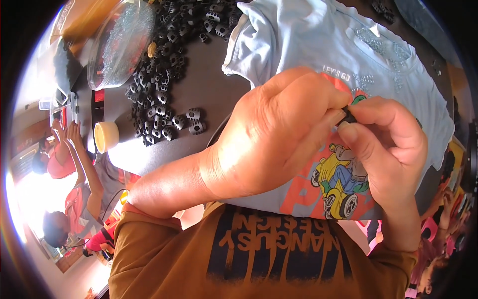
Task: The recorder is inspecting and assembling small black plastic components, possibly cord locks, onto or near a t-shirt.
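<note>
My left hand (269,134) and my right hand (396,144) meet over a light blue T-shirt (294,37) spread in front of me. Between the fingertips of both is a small black plastic piece (347,117), resembling part of a mini claw clip; the fingers hide most of it. Both hands are closed in a pinch on it. Tiny shiny bits (398,65) that look like metal springs lie scattered on the shirt beyond my fingers. To the left, a big heap of black claw-clip pieces (162,94) covers part of the dark table (209,94).
A clear plastic tub (93,67) full of shiny spring-like bits stands at the far left. Nearer is a pale yellow cup (106,137). Other people (74,199) sit to my left, and more people (438,244) are at the right edge.
</note>
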Demonstrator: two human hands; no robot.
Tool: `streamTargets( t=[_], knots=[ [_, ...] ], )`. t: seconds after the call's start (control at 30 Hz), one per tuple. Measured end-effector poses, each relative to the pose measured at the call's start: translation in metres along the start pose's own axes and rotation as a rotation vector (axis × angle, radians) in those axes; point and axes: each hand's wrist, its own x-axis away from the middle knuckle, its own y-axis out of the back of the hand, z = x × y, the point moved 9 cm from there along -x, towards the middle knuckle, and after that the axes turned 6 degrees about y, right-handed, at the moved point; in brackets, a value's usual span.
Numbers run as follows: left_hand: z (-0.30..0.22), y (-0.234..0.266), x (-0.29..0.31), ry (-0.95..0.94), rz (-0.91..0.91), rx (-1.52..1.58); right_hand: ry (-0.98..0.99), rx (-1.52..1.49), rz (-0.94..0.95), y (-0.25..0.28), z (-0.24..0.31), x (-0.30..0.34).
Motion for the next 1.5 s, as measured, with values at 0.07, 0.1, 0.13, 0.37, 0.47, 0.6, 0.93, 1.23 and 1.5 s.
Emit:
streamTargets(
  t=[0.07, 0.1, 0.13, 0.37, 0.47, 0.6, 0.93, 1.23, 1.5],
  knots=[
    [-0.001, 0.003, 0.001, -0.025, -0.020, 0.011, -0.151, -0.056, -0.007, 0.000, -0.007, 0.001],
    [-0.006, 0.004, 0.002, -0.085, -0.035, -0.029, -0.148, -0.051, -0.007, 0.000, -0.007, 0.001],
    [-0.010, 0.005, 0.003, -0.145, -0.050, -0.070, -0.170, -0.141, -0.037, 0.001, -0.010, 0.001],
    [-0.021, 0.003, 0.008, -0.198, -0.147, -0.247, -0.336, -0.349, -0.089, 0.002, -0.023, 0.005],
    [-0.022, -0.002, 0.005, -0.185, -0.120, -0.330, -0.318, -0.366, -0.079, 0.004, -0.023, 0.004],
    [-0.030, -0.004, 0.008, -0.339, -0.222, -0.437, -0.277, -0.417, -0.064, 0.003, -0.017, 0.001],
    [-0.034, 0.003, -0.002, -0.283, -0.162, -0.351, -0.201, -0.238, -0.191, 0.023, -0.006, -0.006],
    [-0.033, -0.008, 0.024, -0.407, -0.039, -0.379, 0.344, 0.705, -0.564, 0.184, 0.111, -0.106],
    [-0.040, -0.028, 0.036, -0.555, -0.012, -0.216, 0.432, 1.142, -0.202, 0.117, 0.072, -0.144]
  ],
)
